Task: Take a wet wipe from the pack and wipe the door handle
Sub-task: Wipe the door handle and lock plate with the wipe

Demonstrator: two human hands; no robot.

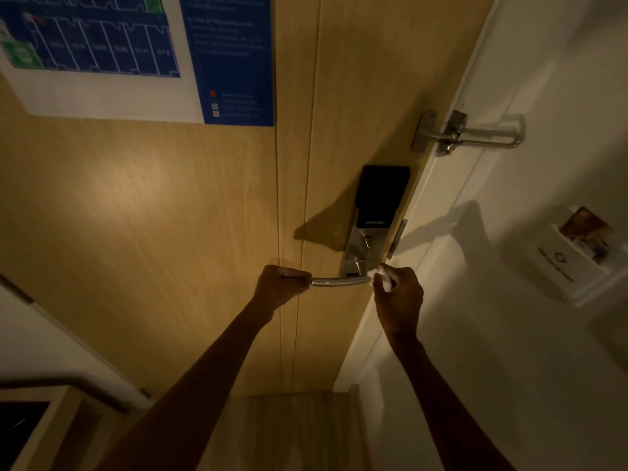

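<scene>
A silver lever door handle (pixel 339 282) runs sideways below a black smart lock (pixel 379 198) on a wooden door (pixel 170 215). My left hand (pixel 282 287) is closed around the handle's free left end. My right hand (pixel 397 294) pinches a small crumpled white wet wipe (pixel 382 274) against the handle's right end, near its pivot on the lock plate. The wipe pack is not in view.
A metal swing-bar door guard (pixel 469 134) sits above the lock at the door's edge. A blue floor-plan notice (pixel 136 52) is stuck on the upper door. A white key-card holder (pixel 574 260) hangs on the right wall. A wooden cabinet (pixel 40 423) stands at lower left.
</scene>
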